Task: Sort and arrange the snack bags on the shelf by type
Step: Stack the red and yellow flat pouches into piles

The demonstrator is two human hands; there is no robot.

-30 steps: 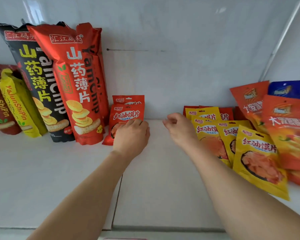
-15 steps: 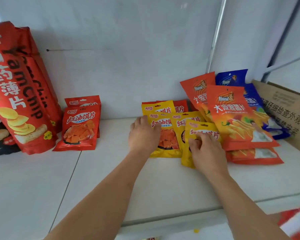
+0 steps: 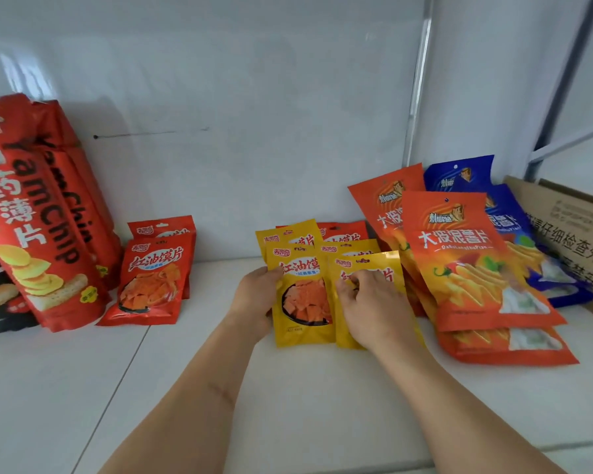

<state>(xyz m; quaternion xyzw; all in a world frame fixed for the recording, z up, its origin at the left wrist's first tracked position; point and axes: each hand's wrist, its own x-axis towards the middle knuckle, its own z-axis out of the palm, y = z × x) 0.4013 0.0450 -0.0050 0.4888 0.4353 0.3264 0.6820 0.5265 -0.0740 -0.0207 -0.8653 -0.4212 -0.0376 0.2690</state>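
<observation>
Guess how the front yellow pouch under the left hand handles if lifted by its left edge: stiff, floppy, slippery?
Probably light and floppy: the front yellow pouch is a thin, flat packet. Its glossy film likely makes it slippery. It leans on the yellow pouches behind, so lifting it may shift them. The left hand grips its edge.

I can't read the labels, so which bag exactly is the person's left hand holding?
Start from the tall red yam chip bags on the shelf's far left and look right, past two small red pouches. The left hand grips the front yellow pouch; unlike its yellow neighbour under the right hand, its picture shows fully.
</observation>
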